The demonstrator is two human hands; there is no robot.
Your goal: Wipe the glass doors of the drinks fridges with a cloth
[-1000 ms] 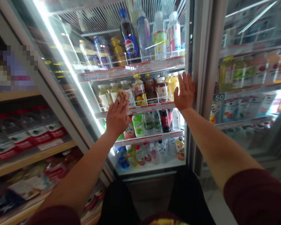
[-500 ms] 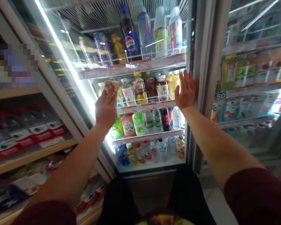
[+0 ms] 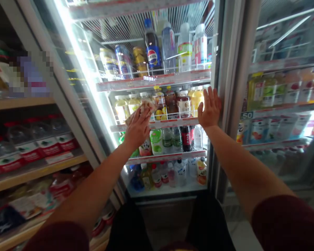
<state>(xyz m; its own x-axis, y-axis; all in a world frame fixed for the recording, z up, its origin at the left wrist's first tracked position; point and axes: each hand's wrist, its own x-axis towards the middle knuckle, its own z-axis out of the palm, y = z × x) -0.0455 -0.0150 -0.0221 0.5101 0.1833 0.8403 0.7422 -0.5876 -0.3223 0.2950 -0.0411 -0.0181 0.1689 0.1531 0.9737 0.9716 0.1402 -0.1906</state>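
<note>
Under my left hand (image 3: 138, 127) is a crumpled, pale patterned cloth (image 3: 146, 107), pressed against the glass door (image 3: 172, 139) of a lit drinks fridge. The fingers lie over the cloth, and part of it sticks out past them at the top and left. My right hand (image 3: 210, 108) rests with fingers spread on the right side of the door, near its metal frame (image 3: 227, 87). Behind the glass stand rows of bottles and cans, among them a Pepsi bottle (image 3: 152, 47) on an upper shelf and a green-labelled pouch (image 3: 156, 140) lower down.
Wooden shelves (image 3: 39, 170) with red-capped bottles (image 3: 36, 139) stand on the left. A second glass-doored fridge (image 3: 279, 139) with more drinks is on the right. A bright vertical light strip (image 3: 86, 76) runs along the fridge's left side. My legs are close to its base.
My left hand and the cloth have moved right and somewhat down across the glass. My right hand stays at about the same spot. The view has tilted slightly upward.
</note>
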